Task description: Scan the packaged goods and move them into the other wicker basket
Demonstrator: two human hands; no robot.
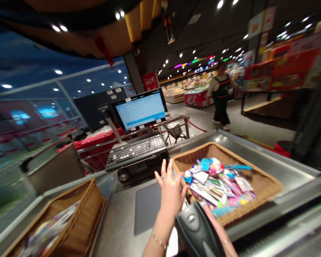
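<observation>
- Colourful small packs [220,184] heaped in the right-hand wicker basket [269,185], right of centre in the frame, on the metal counter [117,217].
- Left hand [171,189]: centre of frame, back up, fingers spread wide, nothing visibly held. Overlaps the basket's left edge in view; contact can't be told.
- Right hand [219,230]: lower right of centre, mostly hidden behind the black scanner [199,230]. Can't tell how far its fingers are closed, or whether it grips the scanner or a pack.
- Progress: looks midway, as a judgement. Many packs lie in the right-hand basket; more goods [52,223], blurred, sit in the left-hand basket [81,219], lower left. Which are dealt with and which are left: not clear.
- Grey pad [147,208] left of the left hand; keyboard [135,151] and lit monitor [141,110] above it, screen text unreadable.
- In the way: scanner, bottom centre, blocks the right hand and overlaps the basket's near left corner.
- Person in a dark apron [221,92], upper right, well apart from the counter.
</observation>
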